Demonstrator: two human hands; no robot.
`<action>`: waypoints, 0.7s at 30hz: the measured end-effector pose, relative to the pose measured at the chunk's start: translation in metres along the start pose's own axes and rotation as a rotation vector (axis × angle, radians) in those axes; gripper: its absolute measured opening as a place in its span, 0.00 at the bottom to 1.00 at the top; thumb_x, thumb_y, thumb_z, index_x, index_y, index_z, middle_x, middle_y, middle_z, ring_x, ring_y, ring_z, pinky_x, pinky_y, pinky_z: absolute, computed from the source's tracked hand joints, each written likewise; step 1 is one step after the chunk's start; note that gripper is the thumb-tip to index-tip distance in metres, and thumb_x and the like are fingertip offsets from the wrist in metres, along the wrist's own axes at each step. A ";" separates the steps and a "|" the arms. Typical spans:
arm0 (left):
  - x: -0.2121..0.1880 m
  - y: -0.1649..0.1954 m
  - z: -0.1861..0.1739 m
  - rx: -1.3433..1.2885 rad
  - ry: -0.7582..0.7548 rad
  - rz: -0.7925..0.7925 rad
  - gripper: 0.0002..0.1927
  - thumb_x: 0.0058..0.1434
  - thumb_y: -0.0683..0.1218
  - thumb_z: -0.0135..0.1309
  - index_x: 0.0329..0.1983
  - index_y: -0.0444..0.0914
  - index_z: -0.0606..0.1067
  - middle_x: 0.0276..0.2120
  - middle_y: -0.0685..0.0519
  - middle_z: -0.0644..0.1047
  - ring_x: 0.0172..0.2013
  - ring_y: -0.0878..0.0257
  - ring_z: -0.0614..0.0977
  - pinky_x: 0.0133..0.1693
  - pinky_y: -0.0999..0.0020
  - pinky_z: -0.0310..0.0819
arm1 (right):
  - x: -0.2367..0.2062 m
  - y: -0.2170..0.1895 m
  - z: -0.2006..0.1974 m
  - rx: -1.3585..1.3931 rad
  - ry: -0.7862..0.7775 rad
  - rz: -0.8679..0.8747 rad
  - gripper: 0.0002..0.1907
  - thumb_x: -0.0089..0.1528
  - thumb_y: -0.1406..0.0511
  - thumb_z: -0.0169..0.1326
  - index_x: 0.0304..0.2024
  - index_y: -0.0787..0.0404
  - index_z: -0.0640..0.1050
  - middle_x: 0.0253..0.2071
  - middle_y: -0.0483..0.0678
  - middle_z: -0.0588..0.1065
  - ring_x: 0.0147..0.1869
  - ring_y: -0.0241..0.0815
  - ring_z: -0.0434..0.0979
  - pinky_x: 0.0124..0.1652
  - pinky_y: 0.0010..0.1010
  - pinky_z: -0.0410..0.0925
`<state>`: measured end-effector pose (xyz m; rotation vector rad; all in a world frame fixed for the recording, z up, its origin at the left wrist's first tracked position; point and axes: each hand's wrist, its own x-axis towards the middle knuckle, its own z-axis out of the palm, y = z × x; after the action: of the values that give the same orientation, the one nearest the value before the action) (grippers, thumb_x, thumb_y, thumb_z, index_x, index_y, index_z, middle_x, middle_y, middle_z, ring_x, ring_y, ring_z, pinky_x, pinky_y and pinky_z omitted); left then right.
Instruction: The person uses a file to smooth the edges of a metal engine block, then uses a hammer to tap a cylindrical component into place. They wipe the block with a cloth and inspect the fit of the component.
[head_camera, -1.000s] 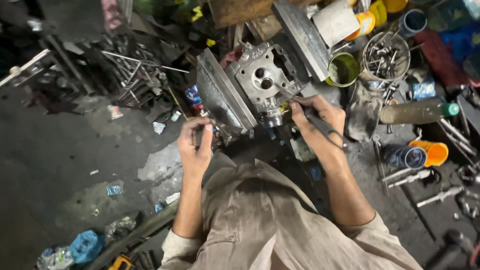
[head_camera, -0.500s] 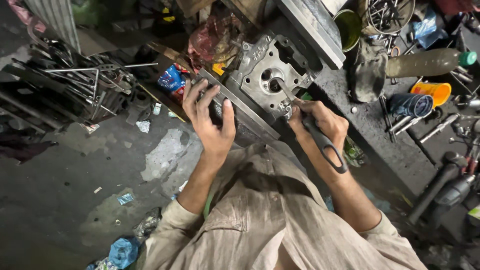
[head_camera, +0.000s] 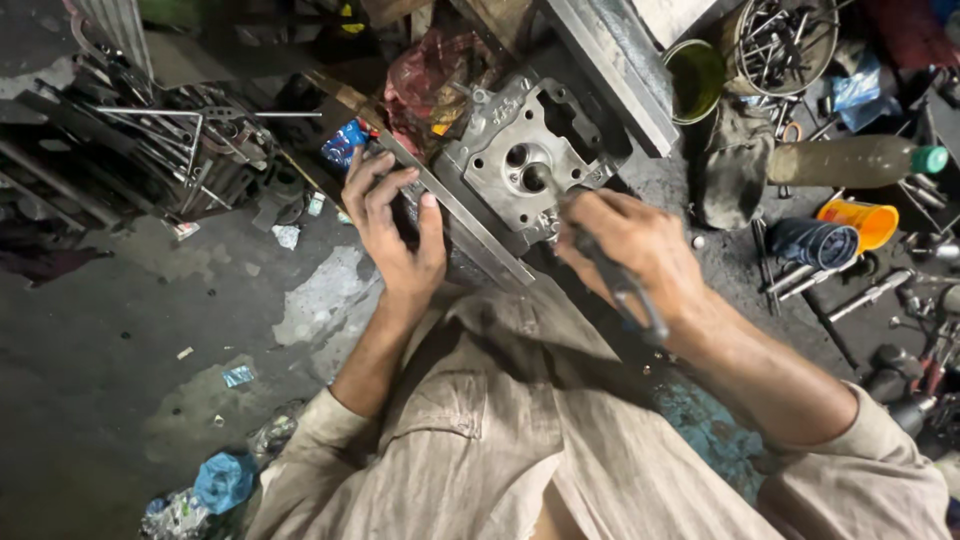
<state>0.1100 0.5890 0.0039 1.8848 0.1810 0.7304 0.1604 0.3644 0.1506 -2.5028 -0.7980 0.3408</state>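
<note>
Left hand (head_camera: 395, 225) spread flat, fingers apart, pressing on long grey steel angle bar (head_camera: 470, 225) beside grey cast-metal cylinder head (head_camera: 525, 160). Right hand (head_camera: 625, 245) closed around dark-handled slim tool (head_camera: 625, 290), tip hidden at lower edge of cylinder head. Cylinder head lying tilted between two steel bars, round ports facing up. Off to the right: green-lined tin can (head_camera: 695, 75), orange plastic cup (head_camera: 860, 222), grimy bottle with green cap (head_camera: 850, 160). Blue crumpled wrapper (head_camera: 222, 480) on stained concrete floor (head_camera: 110, 340) at lower left.

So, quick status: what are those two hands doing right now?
Left hand flat on the metal bar. Right hand grips a dark tool at the engine casting. Nothing between them.
</note>
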 end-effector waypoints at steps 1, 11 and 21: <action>0.000 0.001 0.000 0.003 -0.005 -0.001 0.14 0.65 0.37 0.57 0.54 0.36 0.72 0.60 0.43 0.69 0.70 0.41 0.66 0.71 0.48 0.56 | -0.003 -0.004 -0.001 -0.050 0.012 0.054 0.11 0.59 0.68 0.63 0.39 0.64 0.73 0.34 0.52 0.76 0.34 0.51 0.79 0.31 0.40 0.72; -0.001 -0.002 0.000 -0.008 0.001 0.011 0.13 0.66 0.39 0.56 0.53 0.35 0.72 0.60 0.43 0.70 0.68 0.43 0.68 0.70 0.49 0.58 | 0.038 0.048 0.003 0.342 0.152 -0.130 0.05 0.65 0.70 0.55 0.38 0.67 0.72 0.26 0.50 0.73 0.23 0.37 0.70 0.19 0.32 0.59; -0.001 -0.004 0.002 0.045 0.018 0.027 0.10 0.66 0.38 0.56 0.50 0.35 0.72 0.59 0.42 0.71 0.67 0.43 0.69 0.70 0.50 0.59 | 0.118 0.045 -0.056 0.152 -0.655 0.436 0.16 0.63 0.58 0.52 0.48 0.60 0.77 0.31 0.55 0.82 0.34 0.46 0.85 0.40 0.40 0.76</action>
<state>0.1110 0.5883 -0.0007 1.9268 0.1851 0.7677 0.2974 0.3818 0.1646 -2.4050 -0.4063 1.3633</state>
